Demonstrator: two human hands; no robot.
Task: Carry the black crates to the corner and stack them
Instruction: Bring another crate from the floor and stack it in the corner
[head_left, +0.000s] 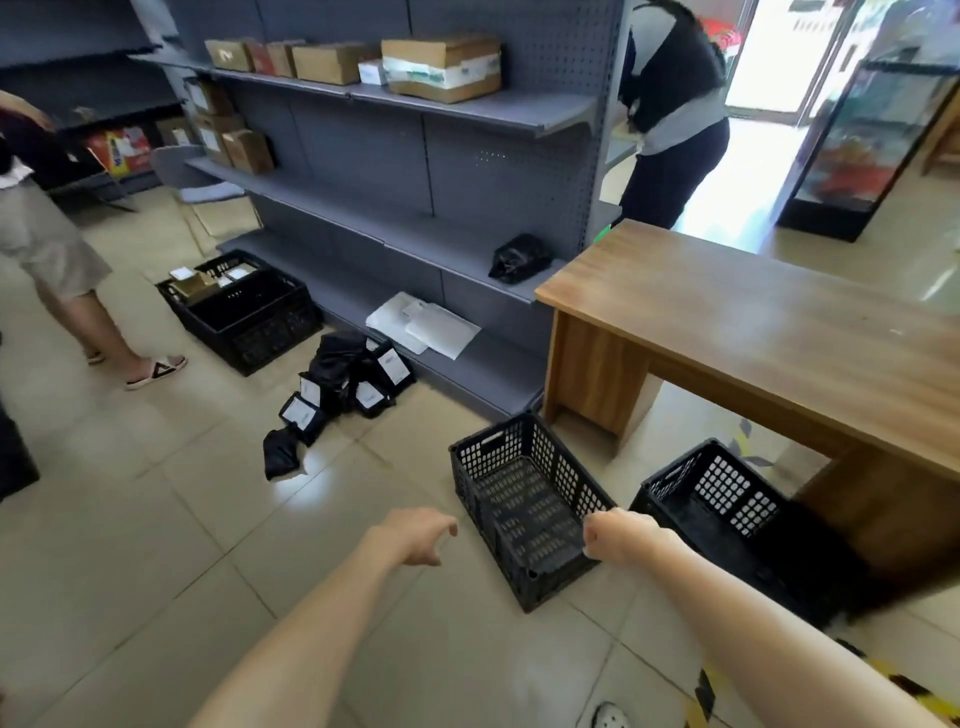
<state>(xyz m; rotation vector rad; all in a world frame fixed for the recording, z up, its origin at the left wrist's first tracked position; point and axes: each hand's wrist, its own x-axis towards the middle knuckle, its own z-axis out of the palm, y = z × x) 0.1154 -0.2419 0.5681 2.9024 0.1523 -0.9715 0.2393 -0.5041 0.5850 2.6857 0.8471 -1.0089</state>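
Observation:
An empty black perforated crate (524, 499) sits on the tiled floor in front of me. A second black crate (727, 514) stands to its right, partly under the wooden desk. A third black crate (244, 312), holding small boxes, rests by the shelving at the left. My left hand (415, 535) hovers just left of the near crate, fingers loosely curled, holding nothing. My right hand (618, 535) is over the crate's right rim, fingers curled downward; I cannot see whether it touches the rim.
Grey metal shelving (415, 171) with cardboard boxes runs along the back. A pile of black parcels (343, 384) lies on the floor. A wooden desk (779, 332) stands at right. One person stands at far left, another by the doorway.

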